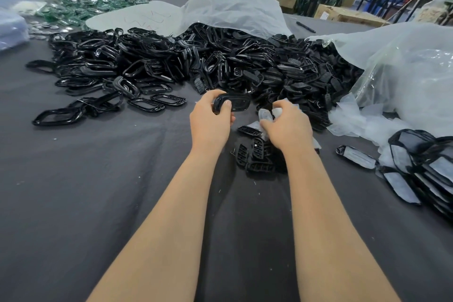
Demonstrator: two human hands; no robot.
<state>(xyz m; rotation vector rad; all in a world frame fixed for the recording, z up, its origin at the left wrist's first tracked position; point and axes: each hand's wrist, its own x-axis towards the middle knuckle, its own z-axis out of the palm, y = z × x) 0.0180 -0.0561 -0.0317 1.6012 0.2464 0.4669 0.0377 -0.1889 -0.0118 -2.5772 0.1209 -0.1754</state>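
Observation:
My left hand (210,120) grips a black plastic key-fob shell (236,103) above the dark cloth, thumb across its front. Just to the right, my right hand (288,126) pinches a small clear plastic bag (266,115) with curled fingers. Below that hand lies a small cluster of black button-pad inserts (257,154). Behind both hands spreads a big heap of black frames (117,66) on the left and black shell parts (294,71) on the right.
A dark grey cloth (98,191) covers the table. Large translucent bags (404,76) lie at the right and back. Bagged finished pieces (421,169) are stacked at the right edge. Green circuit boards (81,7) sit far left, a pen (305,27) at the back.

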